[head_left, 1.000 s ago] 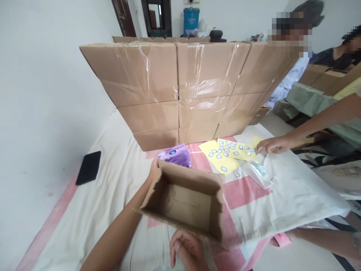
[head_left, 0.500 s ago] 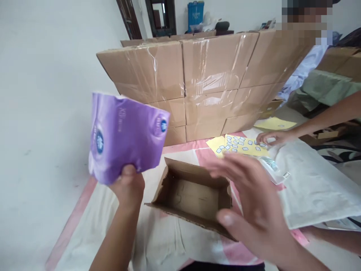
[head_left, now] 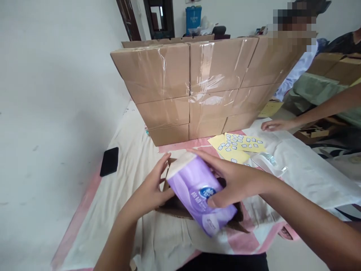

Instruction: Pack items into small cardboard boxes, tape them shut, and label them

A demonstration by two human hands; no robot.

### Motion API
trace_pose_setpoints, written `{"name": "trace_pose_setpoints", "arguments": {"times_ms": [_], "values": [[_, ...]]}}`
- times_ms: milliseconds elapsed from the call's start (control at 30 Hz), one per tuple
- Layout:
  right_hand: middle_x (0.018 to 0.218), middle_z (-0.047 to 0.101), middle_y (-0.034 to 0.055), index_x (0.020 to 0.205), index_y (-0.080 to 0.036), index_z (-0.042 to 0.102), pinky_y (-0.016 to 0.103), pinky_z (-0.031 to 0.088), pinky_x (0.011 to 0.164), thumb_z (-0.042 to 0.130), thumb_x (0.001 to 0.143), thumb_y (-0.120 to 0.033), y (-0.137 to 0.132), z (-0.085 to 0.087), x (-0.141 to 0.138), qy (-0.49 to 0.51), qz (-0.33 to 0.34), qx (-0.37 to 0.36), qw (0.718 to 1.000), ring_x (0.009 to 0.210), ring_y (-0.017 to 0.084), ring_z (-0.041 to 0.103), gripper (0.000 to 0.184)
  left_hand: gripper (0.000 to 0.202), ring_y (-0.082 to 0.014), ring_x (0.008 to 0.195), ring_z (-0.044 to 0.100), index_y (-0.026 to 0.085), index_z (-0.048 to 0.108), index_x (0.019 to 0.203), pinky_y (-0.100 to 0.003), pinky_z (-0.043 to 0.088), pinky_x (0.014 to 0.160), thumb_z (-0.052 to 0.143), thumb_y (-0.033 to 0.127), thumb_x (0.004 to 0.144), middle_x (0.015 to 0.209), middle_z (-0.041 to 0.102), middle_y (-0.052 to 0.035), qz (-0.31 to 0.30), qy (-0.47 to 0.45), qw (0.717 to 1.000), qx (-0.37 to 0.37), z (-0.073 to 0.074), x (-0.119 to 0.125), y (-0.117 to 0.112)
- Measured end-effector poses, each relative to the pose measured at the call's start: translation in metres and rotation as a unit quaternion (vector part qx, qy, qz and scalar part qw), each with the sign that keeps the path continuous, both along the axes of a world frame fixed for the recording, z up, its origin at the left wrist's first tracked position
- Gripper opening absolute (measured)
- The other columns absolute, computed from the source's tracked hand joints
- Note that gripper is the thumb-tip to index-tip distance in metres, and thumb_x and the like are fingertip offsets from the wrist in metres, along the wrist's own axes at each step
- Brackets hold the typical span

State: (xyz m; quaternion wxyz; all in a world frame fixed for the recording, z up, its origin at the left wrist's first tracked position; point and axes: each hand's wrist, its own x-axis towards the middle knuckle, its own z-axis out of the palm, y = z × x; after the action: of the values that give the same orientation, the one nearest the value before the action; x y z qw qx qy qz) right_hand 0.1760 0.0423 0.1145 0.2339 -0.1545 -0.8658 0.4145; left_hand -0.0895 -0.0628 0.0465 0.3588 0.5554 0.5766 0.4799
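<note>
A purple pack of tissues (head_left: 194, 190) hangs tilted over the mouth of a small open cardboard box (head_left: 176, 210), covering most of its inside. My right hand (head_left: 234, 180) is closed on the pack, thumb on its printed front and fingers over the far side. My left hand (head_left: 149, 188) curves round the left end of the box, with the thumb at the near side and the fingers at the far side. The thumb tip comes close to the pack; whether it touches is hard to tell.
A wall of taped cartons (head_left: 208, 90) stands behind the box. Yellow sheets with small labels (head_left: 237, 145) lie at the right, near a white pillow-like bag (head_left: 310, 165) and another person's hand (head_left: 278, 125). A black flat device (head_left: 109, 162) lies at the left.
The tissue pack has come down from the upper left to the box. It has passed from my left hand to my right, and my left hand is now at the box's left end.
</note>
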Motion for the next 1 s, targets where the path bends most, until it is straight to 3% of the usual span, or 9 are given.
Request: {"name": "trace_pose_setpoints", "arguments": {"times_ms": [100, 267, 333, 467, 567, 667, 767, 1000], "values": [[0.13, 0.07, 0.0104, 0.157, -0.031, 0.044, 0.029, 0.057, 0.063, 0.092, 0.065, -0.039, -0.001, -0.014, -0.006, -0.053, -0.012, 0.102, 0.993, 0.096, 0.026, 0.074, 0.104, 0.078, -0.0357, 0.141, 0.054, 0.038, 0.047, 0.153, -0.042, 0.06, 0.101, 0.077, 0.036, 0.08, 0.161, 0.048, -0.0029, -0.045, -0.036, 0.997, -0.059, -0.018, -0.006, -0.003], [0.121, 0.068, 0.0107, 0.16, -0.027, 0.039, 0.027, 0.045, 0.049, 0.087, 0.067, -0.048, -0.007, -0.018, -0.024, -0.112, -0.001, 0.213, 0.97, 0.075, 0.02, 0.068, 0.107, 0.052, -0.0327, 0.127, 0.063, 0.033, 0.06, 0.134, -0.04, 0.06, 0.091, 0.062, 0.034, 0.082, 0.156, 0.054, -0.0036, -0.037, -0.084, 0.991, -0.098, -0.031, -0.02, -0.007], [0.121, 0.066, 0.0128, 0.158, -0.025, 0.041, 0.03, 0.047, 0.055, 0.085, 0.068, -0.046, -0.013, -0.015, -0.029, -0.156, 0.004, 0.26, 0.953, 0.082, 0.023, 0.066, 0.103, 0.042, -0.032, 0.128, 0.062, 0.03, 0.06, 0.124, -0.038, 0.059, 0.088, 0.06, 0.031, 0.082, 0.162, 0.046, -0.0037, -0.037, -0.113, 0.989, -0.092, -0.034, -0.022, -0.01], [0.126, 0.06, 0.0161, 0.153, -0.025, 0.045, 0.043, 0.05, 0.081, 0.08, 0.071, -0.021, -0.026, -0.01, -0.036, -0.241, 0.019, 0.371, 0.897, 0.108, 0.034, 0.057, 0.089, 0.036, -0.0279, 0.124, 0.063, 0.028, 0.052, 0.123, -0.034, 0.057, 0.084, 0.053, 0.026, 0.087, 0.172, 0.029, -0.0048, -0.029, -0.141, 0.985, -0.1, -0.035, -0.019, -0.02], [0.129, 0.058, 0.0174, 0.15, -0.019, 0.046, 0.045, 0.05, 0.082, 0.078, 0.076, -0.024, -0.029, -0.014, -0.04, -0.282, 0.074, 0.403, 0.867, 0.108, 0.034, 0.055, 0.081, 0.037, -0.0256, 0.122, 0.062, 0.028, 0.051, 0.123, -0.031, 0.055, 0.078, 0.049, 0.021, 0.087, 0.173, 0.025, -0.0031, -0.029, -0.137, 0.984, -0.108, -0.033, -0.015, -0.023], [0.129, 0.059, 0.0177, 0.138, -0.015, 0.056, 0.041, 0.049, 0.07, 0.076, 0.081, -0.028, -0.026, -0.029, -0.048, -0.339, 0.123, 0.436, 0.824, 0.099, 0.032, 0.057, 0.062, 0.036, -0.0272, 0.134, 0.055, 0.028, 0.052, 0.119, -0.032, 0.053, 0.083, 0.048, 0.018, 0.085, 0.171, 0.031, -0.0017, -0.019, -0.128, 0.987, -0.098, -0.032, -0.011, -0.023], [0.125, 0.061, 0.0153, 0.125, -0.017, 0.063, 0.037, 0.044, 0.06, 0.074, 0.084, -0.027, -0.023, -0.051, -0.058, -0.386, 0.137, 0.459, 0.788, 0.09, 0.03, 0.061, 0.044, 0.036, -0.0283, 0.142, 0.047, 0.029, 0.052, 0.117, -0.033, 0.051, 0.087, 0.047, 0.017, 0.084, 0.169, 0.034, -0.0014, -0.014, -0.134, 0.987, -0.09, -0.032, -0.009, -0.023], [0.115, 0.067, 0.0136, 0.121, -0.023, 0.064, 0.035, 0.04, 0.055, 0.066, 0.088, -0.018, -0.026, -0.086, -0.061, -0.369, 0.129, 0.505, 0.769, 0.082, 0.027, 0.062, 0.034, 0.035, -0.028, 0.136, 0.053, 0.029, 0.051, 0.118, -0.035, 0.05, 0.088, 0.047, 0.017, 0.085, 0.169, 0.034, -0.0023, -0.009, -0.148, 0.985, -0.087, -0.04, -0.008, -0.026]]}}
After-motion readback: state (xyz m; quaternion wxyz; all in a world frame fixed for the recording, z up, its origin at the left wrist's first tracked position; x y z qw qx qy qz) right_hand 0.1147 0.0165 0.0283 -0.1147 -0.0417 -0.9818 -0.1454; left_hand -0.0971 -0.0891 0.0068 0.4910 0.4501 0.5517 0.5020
